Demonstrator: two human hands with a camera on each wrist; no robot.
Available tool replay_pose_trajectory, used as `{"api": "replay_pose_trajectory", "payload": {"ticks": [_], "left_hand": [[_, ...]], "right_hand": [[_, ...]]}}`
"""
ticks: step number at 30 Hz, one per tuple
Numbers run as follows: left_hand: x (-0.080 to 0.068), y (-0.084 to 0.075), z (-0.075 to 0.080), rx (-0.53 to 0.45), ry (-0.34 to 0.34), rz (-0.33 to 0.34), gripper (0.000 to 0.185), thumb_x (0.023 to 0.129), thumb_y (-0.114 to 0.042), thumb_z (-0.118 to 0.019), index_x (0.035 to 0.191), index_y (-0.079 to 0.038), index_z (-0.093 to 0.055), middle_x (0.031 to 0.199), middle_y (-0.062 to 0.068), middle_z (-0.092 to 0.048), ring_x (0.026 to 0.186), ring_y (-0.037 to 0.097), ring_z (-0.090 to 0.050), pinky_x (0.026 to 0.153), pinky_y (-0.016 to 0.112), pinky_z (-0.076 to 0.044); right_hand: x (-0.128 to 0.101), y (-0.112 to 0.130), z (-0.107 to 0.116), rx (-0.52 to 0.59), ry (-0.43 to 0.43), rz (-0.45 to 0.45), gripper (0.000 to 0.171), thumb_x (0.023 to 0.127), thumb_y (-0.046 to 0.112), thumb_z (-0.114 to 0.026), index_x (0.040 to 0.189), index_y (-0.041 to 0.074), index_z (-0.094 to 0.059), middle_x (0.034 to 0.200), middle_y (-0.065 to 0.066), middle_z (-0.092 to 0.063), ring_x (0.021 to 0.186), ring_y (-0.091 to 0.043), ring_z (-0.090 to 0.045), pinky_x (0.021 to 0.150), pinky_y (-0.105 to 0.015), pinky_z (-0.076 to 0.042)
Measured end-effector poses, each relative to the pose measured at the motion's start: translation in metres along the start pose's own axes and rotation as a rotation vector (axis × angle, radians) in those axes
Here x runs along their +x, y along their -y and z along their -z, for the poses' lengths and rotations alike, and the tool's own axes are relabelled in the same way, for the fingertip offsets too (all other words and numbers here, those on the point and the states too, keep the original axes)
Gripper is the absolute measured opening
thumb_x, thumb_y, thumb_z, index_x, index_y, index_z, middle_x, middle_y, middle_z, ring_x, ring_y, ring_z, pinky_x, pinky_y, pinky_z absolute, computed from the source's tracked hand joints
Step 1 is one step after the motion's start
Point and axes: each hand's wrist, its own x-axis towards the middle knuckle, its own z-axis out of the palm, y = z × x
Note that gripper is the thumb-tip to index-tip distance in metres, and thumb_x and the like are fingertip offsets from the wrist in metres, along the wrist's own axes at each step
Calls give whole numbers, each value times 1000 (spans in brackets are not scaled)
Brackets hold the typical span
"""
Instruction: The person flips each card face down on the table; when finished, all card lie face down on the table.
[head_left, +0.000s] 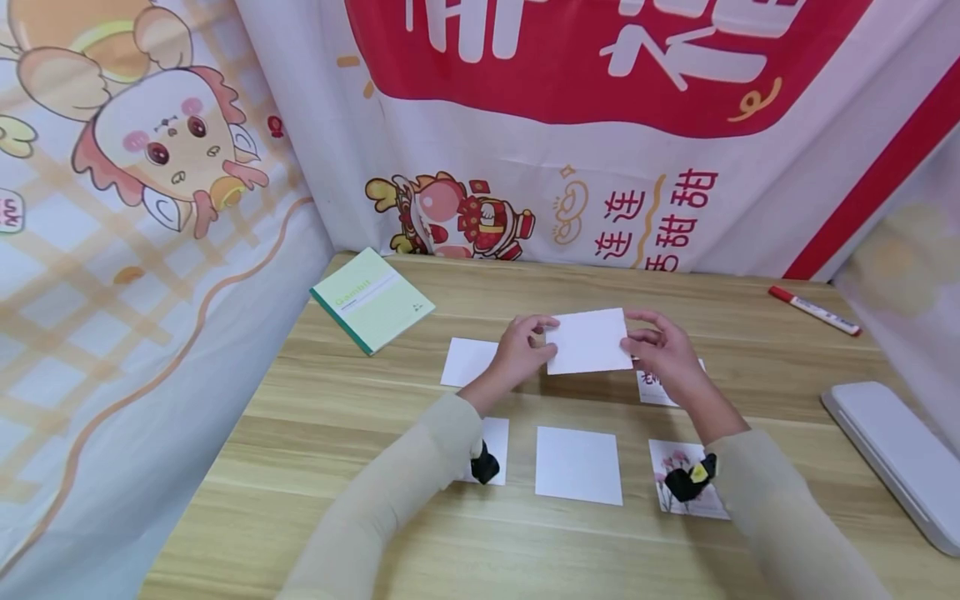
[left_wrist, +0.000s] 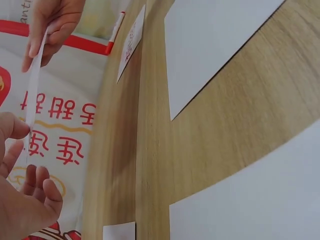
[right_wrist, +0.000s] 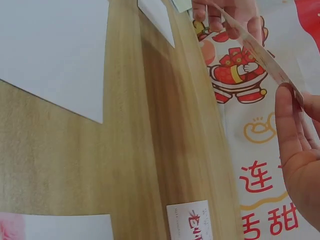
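Holding, head view: left hand (head_left: 517,354) and right hand (head_left: 663,350) each pinch one end of a white card (head_left: 588,342), lifted above the wooden table (head_left: 337,417), centre of frame.
Table cards: blank card (head_left: 579,464) lower centre; flower card (head_left: 678,492) lower right; green notebook (head_left: 371,298) upper left; red marker (head_left: 813,310) right.
Left wrist view: card (left_wrist: 33,90) edge-on at left; left hand (left_wrist: 22,200) thumb on it, lower left; right hand (left_wrist: 52,25) fingers curled on it, upper left.
Right wrist view: card (right_wrist: 257,50) edge-on, upper right; right hand (right_wrist: 300,150) at right edge, thumb touching it; left hand (right_wrist: 225,12) at top.
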Motion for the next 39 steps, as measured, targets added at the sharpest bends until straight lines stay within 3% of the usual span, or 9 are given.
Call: {"api": "replay_pose_trajectory", "payload": {"ticks": [4,12,19,24,29,34,39], "left_hand": [[1,4,2,-82,18,51,32,80,-2,-64,111,-11,-66,97,1,-58,79,14,-57,61,24,-50],[1,9,4,-99,-26,98,30,81,0,-66,110,-9,-68,93,1,-64,85,14,-61,67,22,-50],[3,16,3,-115,-48,124,30,81,0,-67,110,-9,-67,92,1,-64,85,13,-60,67,22,-50],[3,21,1,-92,-74,132,29,79,1,-67,108,-6,-68,92,2,-65,85,14,-61,69,21,-50],[2,26,0,-44,-87,140,28,79,1,-68,106,-6,-69,89,2,-66,83,14,-61,70,22,-50],[2,33,0,60,-80,150,26,78,-2,-68,103,-8,-70,88,0,-67,82,11,-61,71,21,-48],[2,38,-1,104,-52,130,26,77,1,-66,102,-4,-70,86,2,-67,82,13,-62,67,20,-49]], "right_hand": [[1,-7,2,14,-24,-16,44,86,14,-66,124,4,-47,89,4,-60,75,-9,-59,65,-25,-51],[3,-28,5,-30,1,5,43,85,11,-66,121,-8,-51,86,4,-62,71,-9,-61,65,-28,-53],[5,-41,5,20,60,10,43,87,4,-62,124,-12,-47,85,2,-63,68,-12,-62,65,-29,-54],[6,-45,3,15,96,23,43,88,-3,-58,126,-15,-43,86,-1,-62,69,-12,-63,66,-31,-54],[5,-47,0,-30,105,-32,45,87,-6,-58,128,-11,-43,91,-7,-62,70,-13,-63,66,-32,-54],[5,-48,-4,-72,117,-74,46,85,-9,-57,129,-12,-42,95,-15,-62,69,-14,-63,65,-32,-54],[5,-50,-8,-121,114,-98,44,85,-9,-57,128,-12,-44,98,-21,-61,68,-15,-63,63,-32,-54]]}}
